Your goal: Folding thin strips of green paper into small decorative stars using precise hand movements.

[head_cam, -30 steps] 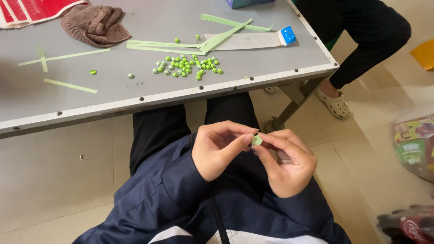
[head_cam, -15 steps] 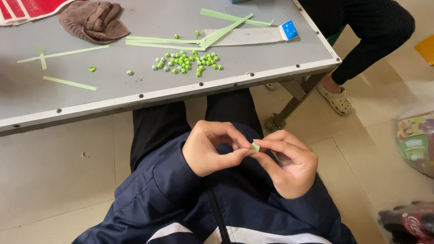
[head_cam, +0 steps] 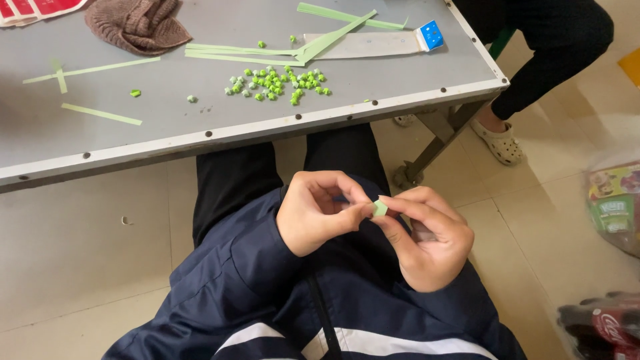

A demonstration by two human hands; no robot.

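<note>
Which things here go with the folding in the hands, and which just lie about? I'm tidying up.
In use: small green folded piece, pinched by left hand and right hand; pile of green folded bits; green paper strips.
Lying about: brown knitted cloth; snack bag.

Grey metal bench point(head_cam: 200, 137) with bolts on its edge, little pile of green paper stars point(head_cam: 277, 83), long green paper strips point(head_cam: 247, 52), brown knitted cloth point(head_cam: 137, 23), ruler with blue end point(head_cam: 373, 43)
</note>
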